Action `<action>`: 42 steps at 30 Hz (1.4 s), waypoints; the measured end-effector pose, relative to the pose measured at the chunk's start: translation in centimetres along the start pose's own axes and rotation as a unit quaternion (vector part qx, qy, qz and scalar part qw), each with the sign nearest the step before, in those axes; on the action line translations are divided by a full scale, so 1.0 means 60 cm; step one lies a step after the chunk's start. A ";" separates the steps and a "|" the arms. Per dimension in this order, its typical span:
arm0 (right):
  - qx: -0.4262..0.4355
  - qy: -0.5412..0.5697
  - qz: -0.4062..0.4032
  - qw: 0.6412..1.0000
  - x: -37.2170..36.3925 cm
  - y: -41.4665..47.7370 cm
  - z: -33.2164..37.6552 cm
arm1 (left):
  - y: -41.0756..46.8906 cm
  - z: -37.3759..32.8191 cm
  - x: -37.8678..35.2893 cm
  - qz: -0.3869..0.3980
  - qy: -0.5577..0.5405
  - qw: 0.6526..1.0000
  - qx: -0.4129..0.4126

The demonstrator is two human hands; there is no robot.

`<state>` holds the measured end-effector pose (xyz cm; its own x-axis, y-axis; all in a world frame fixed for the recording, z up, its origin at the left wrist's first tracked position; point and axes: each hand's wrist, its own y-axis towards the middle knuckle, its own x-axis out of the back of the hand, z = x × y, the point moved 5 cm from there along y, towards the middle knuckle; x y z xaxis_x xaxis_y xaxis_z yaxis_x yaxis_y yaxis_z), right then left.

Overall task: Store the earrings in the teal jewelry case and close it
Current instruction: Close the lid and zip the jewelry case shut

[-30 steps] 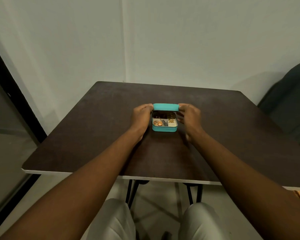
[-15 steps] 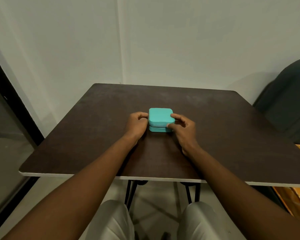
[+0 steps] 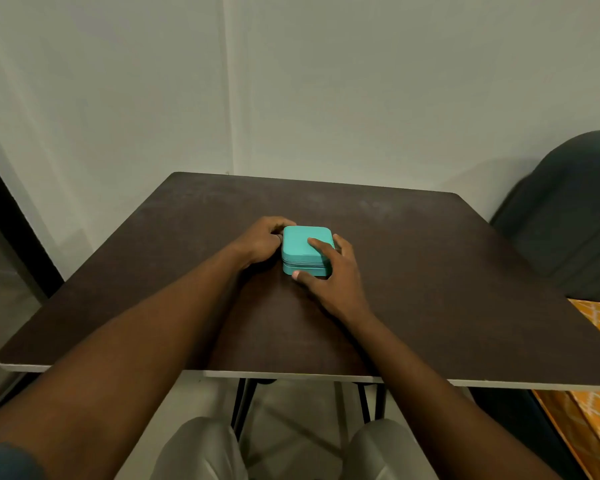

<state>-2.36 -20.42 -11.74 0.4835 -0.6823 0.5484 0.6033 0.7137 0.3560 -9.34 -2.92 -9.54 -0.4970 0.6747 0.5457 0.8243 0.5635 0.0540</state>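
Observation:
The teal jewelry case (image 3: 300, 245) lies shut in the middle of the dark brown table (image 3: 430, 271). No earrings show; the lid hides the inside. My left hand (image 3: 262, 245) is curled against the case's left side, its fingertips at the seam near the back left corner. My right hand (image 3: 333, 271) grips the case from the right: the index finger lies on the lid, the thumb presses the front lower edge.
The table's near edge (image 3: 291, 375) runs above my knees. A dark chair (image 3: 568, 216) stands at the right, with orange patterned fabric (image 3: 596, 341) below it. A pale wall corner rises behind the table, and a dark frame runs down the left.
One second ago the case stood open with earrings in its compartments and both hands on the lid. The lid came down; my right hand has moved onto the top and front.

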 end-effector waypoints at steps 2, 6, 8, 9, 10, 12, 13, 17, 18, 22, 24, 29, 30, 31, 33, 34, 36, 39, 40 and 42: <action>-0.006 -0.003 -0.001 1.000 0.001 0.002 -0.001 | 0.004 0.008 0.004 -0.007 0.019 1.000 -0.011; -0.006 -0.017 -0.007 1.000 0.004 0.001 0.002 | 0.010 0.013 0.012 -0.007 0.079 0.996 -0.040; -0.008 -0.024 -0.009 1.000 0.003 0.001 0.004 | 0.012 0.013 0.014 -0.011 0.123 0.991 -0.051; -0.010 -0.025 -0.010 1.000 0.003 0.001 0.004 | 0.012 0.012 0.016 -0.018 0.143 0.988 -0.057; -0.011 -0.025 -0.011 1.000 0.003 0.001 0.005 | 0.011 0.011 0.018 -0.027 0.155 0.986 -0.061; -0.015 -0.028 -0.016 0.999 0.003 0.001 0.005 | 0.008 0.010 0.022 -0.050 0.163 0.983 -0.066; -0.016 -0.029 -0.018 0.999 0.003 0.001 0.005 | 0.005 0.009 0.024 -0.062 0.165 0.982 -0.068; -0.025 -0.044 -0.028 0.998 0.002 0.001 0.005 | -0.009 0.007 0.022 -0.094 0.155 0.981 -0.062; -0.027 -0.048 -0.030 0.998 0.001 0.001 0.005 | -0.014 0.008 0.020 -0.103 0.151 0.982 -0.055; -0.029 -0.059 -0.034 0.997 0.001 -0.002 0.008 | -0.037 0.009 0.013 -0.142 0.133 0.980 -0.039; -0.030 -0.065 -0.034 0.997 0.001 -0.004 0.011 | -0.050 0.009 0.009 -0.156 0.128 0.979 -0.036; -0.033 -0.091 -0.033 0.995 0.002 -0.006 0.015 | -0.090 0.010 -0.005 -0.172 0.104 0.979 -0.024; -0.034 -0.095 -0.034 0.994 0.002 -0.006 0.015 | -0.097 0.010 -0.008 -0.176 0.101 0.979 -0.023; -0.033 -0.099 -0.034 0.994 0.001 -0.007 0.016 | -0.105 0.011 -0.012 -0.180 0.100 0.978 -0.023; -0.032 -0.108 -0.035 0.993 0.001 -0.007 0.016 | -0.120 0.013 -0.020 -0.188 0.089 0.978 -0.019; -0.031 -0.110 -0.036 0.993 0.001 -0.008 0.016 | -0.127 0.014 -0.023 -0.195 0.081 0.977 -0.019; -0.031 -0.111 -0.036 0.993 0.002 -0.008 0.017 | -0.141 0.015 -0.028 -0.215 0.069 0.974 -0.020; -0.031 -0.113 -0.034 0.992 0.002 -0.009 0.018 | -0.159 0.006 -0.038 -0.236 0.052 0.970 -0.025; -0.031 -0.115 -0.033 0.992 0.003 -0.010 0.019 | -0.163 0.002 -0.041 -0.243 0.041 0.969 -0.032; -0.030 -0.115 -0.032 0.992 0.003 -0.010 0.020 | -0.168 -0.002 -0.047 -0.254 0.015 0.966 -0.041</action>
<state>-3.38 -20.80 -10.97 0.2903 -0.6671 0.6861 0.6675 0.6549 0.3543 -16.25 -10.54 -11.53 -0.8361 0.3064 0.4549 0.4952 0.7784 0.3858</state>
